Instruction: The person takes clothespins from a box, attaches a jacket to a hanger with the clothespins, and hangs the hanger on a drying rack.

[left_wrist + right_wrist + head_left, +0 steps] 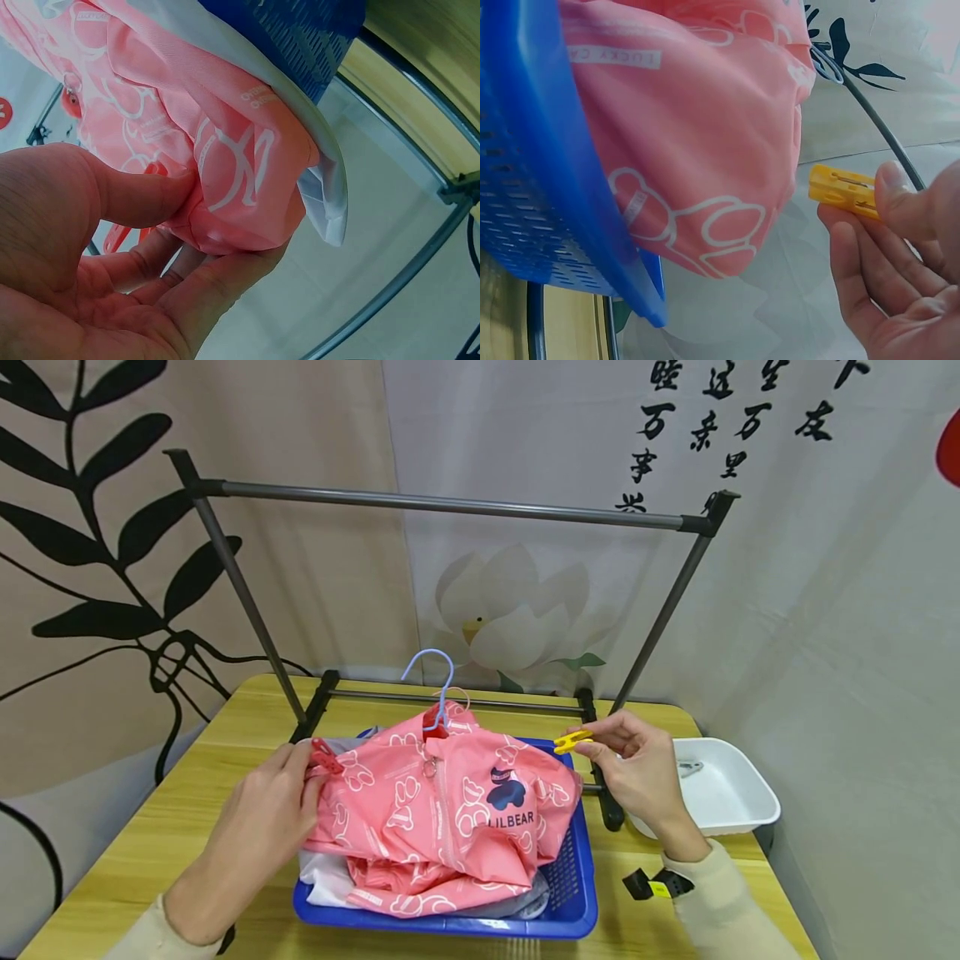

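Note:
A pink jacket (442, 810) printed with white bears and "LILBEAR" lies on a light blue hanger (437, 681) in a blue basket (577, 893). My left hand (277, 810) pinches the jacket's left sleeve (232, 187) between thumb and fingers, right by a red clothespin (326, 758) clipped there. My right hand (637, 768) holds a yellow clothespin (572, 741) between thumb and fingers just off the jacket's right shoulder; the wrist view shows the yellow clothespin (844, 191) clear of the fabric (697, 165).
A grey drying rack (450, 506) stands across the back of the wooden table (187, 793), its black feet beside the basket. A white tray (731, 793) with a small clip sits at right. White cloth lies under the jacket. A black strap lies by my right wrist.

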### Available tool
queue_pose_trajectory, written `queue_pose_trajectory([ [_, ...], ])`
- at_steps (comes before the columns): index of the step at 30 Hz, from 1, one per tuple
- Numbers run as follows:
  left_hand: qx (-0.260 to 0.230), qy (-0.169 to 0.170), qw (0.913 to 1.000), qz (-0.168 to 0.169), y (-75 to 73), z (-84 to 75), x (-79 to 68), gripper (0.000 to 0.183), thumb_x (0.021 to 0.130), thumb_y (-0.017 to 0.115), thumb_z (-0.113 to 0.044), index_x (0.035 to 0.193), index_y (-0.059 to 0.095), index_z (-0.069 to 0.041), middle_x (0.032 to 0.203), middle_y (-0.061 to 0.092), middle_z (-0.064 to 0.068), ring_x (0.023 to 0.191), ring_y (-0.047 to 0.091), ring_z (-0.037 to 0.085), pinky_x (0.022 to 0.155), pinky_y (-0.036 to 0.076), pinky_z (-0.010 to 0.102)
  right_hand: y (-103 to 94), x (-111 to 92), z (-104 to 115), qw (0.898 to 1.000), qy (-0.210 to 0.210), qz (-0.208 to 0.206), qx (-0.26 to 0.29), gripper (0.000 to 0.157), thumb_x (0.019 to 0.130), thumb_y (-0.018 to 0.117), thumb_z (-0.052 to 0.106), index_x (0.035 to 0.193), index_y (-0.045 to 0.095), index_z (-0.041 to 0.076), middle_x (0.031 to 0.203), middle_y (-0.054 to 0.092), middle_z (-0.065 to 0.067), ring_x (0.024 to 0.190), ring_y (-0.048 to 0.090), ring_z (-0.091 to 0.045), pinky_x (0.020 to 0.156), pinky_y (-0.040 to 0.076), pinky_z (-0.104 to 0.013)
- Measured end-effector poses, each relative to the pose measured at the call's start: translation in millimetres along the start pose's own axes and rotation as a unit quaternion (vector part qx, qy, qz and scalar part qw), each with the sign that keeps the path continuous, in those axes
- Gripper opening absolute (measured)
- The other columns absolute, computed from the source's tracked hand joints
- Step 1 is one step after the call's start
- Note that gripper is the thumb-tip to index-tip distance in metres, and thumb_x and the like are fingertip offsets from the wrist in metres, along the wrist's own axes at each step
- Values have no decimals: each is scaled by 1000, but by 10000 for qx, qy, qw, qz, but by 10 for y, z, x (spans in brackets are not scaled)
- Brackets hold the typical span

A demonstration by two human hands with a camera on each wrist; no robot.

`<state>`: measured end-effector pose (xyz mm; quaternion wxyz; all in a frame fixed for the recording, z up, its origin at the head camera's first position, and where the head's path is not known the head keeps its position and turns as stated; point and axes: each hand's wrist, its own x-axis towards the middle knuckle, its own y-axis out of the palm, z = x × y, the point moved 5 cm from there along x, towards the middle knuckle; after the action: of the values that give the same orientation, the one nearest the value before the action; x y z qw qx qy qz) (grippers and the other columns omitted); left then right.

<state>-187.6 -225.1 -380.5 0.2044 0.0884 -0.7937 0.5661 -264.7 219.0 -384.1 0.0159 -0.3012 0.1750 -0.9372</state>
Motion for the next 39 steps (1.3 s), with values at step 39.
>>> queue_pose_trajectory([
  [39, -406, 368, 9948, -862, -113, -8, -46, 22, 98, 86, 6, 112, 70, 3, 98, 71, 17, 64, 58, 13, 49, 45, 18, 129, 65, 70, 9986, 269, -64, 457, 13, 95, 88, -12, 103, 82, -3, 108, 88, -27, 91, 86, -4, 79, 69, -23],
])
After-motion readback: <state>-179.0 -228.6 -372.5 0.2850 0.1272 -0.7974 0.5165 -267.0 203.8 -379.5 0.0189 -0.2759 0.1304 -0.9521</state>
